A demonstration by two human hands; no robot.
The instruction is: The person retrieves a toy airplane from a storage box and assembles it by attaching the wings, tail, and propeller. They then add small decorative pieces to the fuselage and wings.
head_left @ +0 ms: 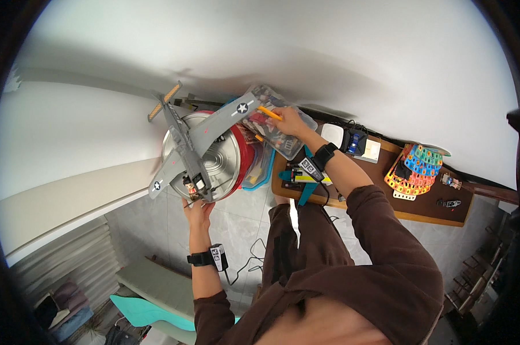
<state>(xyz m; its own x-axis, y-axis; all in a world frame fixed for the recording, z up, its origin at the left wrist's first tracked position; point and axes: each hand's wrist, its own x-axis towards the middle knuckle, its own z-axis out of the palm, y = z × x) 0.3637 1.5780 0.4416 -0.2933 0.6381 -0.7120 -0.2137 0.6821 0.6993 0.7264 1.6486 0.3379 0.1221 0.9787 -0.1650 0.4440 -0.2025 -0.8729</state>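
A: Item: grey model aeroplane [186,140], raised at arm's length before a red-sided metal drum [228,156]. How is it held?

B: The nose is clasped from below by the left hand [198,211]; the wingtip is pinched by the right hand [290,119], beside an orange stick [269,112].

A: Handling?

B: Judged light, stiff, fragile. The thin wings and orange-striped tail [164,102] are best spared; the fuselage is the preferred hold.

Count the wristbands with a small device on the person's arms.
2. One wristband is on the left forearm below the left hand, which holds the grey model plane; the other wristband sits behind the right hand. None looks hidden.
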